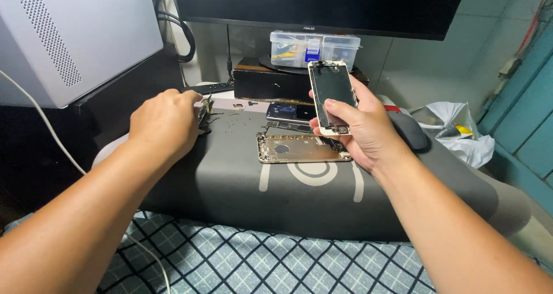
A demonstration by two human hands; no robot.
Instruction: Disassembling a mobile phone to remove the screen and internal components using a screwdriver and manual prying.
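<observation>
Gripping the phone screen panel (331,97) by its long edges, the right hand (360,130) held it tilted above the grey mat (230,173), over the opened phone housing (300,149). Thin, light, rigid glass; judged fragile, best edge-held. Left hand (164,124), fingers curled, rested on small parts (206,112) toward the mat's far edge; whether it gripped anything could not be told.

Phone housing (302,149) on mat (230,179), parts box (314,48) behind, mouse (408,130) right.
</observation>
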